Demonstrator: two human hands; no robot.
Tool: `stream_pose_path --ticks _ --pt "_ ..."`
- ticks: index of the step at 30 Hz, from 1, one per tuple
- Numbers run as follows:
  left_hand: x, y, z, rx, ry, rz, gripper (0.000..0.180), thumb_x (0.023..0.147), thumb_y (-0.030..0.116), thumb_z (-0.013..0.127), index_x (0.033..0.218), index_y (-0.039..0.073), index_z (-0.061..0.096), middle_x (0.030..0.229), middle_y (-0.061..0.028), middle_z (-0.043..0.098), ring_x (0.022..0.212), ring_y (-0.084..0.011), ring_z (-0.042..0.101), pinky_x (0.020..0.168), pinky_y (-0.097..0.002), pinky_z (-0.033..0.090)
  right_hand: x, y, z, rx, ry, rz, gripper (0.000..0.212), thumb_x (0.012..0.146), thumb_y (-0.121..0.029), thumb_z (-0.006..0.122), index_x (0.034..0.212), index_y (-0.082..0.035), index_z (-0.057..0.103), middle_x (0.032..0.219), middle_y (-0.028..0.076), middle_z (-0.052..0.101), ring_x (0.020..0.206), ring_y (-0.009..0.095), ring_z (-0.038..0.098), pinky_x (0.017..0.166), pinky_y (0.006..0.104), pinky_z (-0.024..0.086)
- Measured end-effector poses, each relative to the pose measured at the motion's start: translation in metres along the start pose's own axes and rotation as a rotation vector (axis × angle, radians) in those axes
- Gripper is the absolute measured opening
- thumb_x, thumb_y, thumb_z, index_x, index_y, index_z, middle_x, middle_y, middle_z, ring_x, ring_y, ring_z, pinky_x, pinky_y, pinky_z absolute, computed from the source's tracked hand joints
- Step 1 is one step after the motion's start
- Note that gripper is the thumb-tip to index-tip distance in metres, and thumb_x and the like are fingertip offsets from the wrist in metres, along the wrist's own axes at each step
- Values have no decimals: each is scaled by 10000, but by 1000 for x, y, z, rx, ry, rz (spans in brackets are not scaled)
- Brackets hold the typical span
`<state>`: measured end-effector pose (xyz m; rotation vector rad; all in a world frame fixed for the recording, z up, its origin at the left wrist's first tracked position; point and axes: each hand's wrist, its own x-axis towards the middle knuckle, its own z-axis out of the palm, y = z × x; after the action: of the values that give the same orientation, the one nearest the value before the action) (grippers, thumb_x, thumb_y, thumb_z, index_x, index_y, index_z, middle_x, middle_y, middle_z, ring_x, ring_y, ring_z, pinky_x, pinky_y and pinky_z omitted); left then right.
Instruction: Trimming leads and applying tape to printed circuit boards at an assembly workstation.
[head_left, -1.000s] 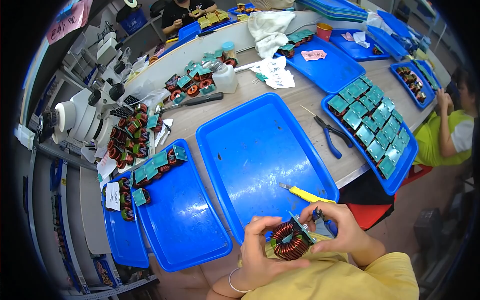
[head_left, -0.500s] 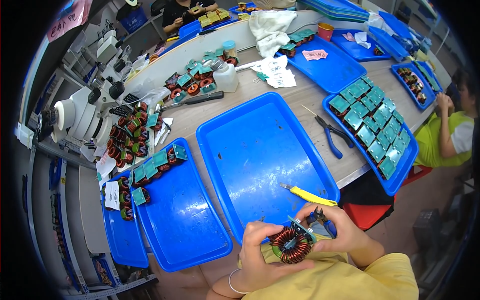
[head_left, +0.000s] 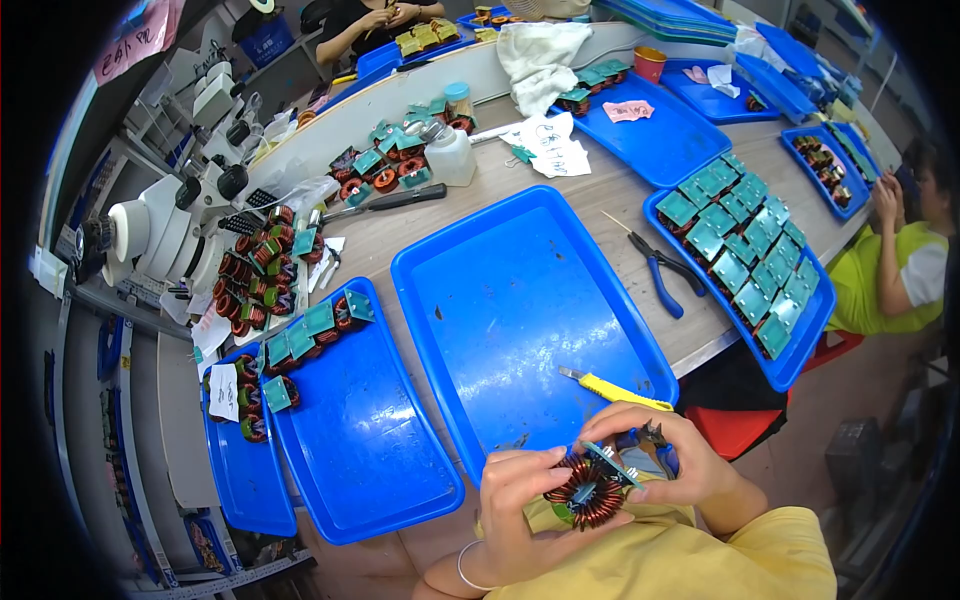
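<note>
Wood-grain worktop (head_left: 480, 195) supports our central blue tray (head_left: 520, 300). At the tray's near side, our left hand (head_left: 513, 495) clamps 1 copper-wound coil (head_left: 590, 494); our right hand (head_left: 703, 457) grips cutters (head_left: 654, 436) and touches the coil's board (head_left: 606, 462). Over 1 second, the board has tilted flatter, suggesting positioning continues.

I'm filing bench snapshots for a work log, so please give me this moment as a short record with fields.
Left hand: holds a copper-wound coil
On the coil: a green board along its upper right side
Right hand: holds blue-handled pliers beside the board
Middle tray: a yellow knife lies near its lower right edge
Right of that tray: a second pair of pliers on the table
</note>
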<state>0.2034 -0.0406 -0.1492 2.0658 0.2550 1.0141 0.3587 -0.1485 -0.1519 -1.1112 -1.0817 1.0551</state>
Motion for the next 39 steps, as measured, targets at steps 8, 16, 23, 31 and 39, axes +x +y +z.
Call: stream_pose_path --ticks 8,16,23,31,39 --pt "-1 0 1 45 -8 57 696 509 182 870 1044 78 437 1029 -116 512 870 -225 528 716 -312 423 1 0 1 23 38 -23 521 690 -170 650 1157 20 521 1138 171 532 951 222 516 826 323 416" --pt "-3 -9 4 -15 -18 98 633 598 116 811 1111 64 444 1071 -145 533 943 -252 530 758 -335 430 1 -2 0 14 120 -80 520 666 -222 682 1099 42 563 1090 207 569 953 262 573 813 339 439" --pt "1 -18 -3 -1176 -91 -861 607 888 455 380 1279 -1 297 1209 -239 458 805 -267 577 697 -341 479 0 -10 -8 -331 289 49 451 773 -321 628 1034 39 549 929 129 589 771 184 571 724 308 447" --pt "0 -21 -1 -1128 -143 -834 446 814 68 599 1174 -10 347 1103 -193 521 705 -196 568 578 -285 460 5 -25 -11 -1045 66 -140 398 727 -370 667 883 -27 539 747 96 487 683 277 502 615 336 390" --pt "-3 -15 5 -797 18 -647 466 724 15 715 1041 23 374 1032 -121 566 867 -150 578 742 -263 478 4 -43 -5 -1250 -22 -195 439 702 -420 675 850 -30 537 730 75 468 649 234 483 590 320 370"
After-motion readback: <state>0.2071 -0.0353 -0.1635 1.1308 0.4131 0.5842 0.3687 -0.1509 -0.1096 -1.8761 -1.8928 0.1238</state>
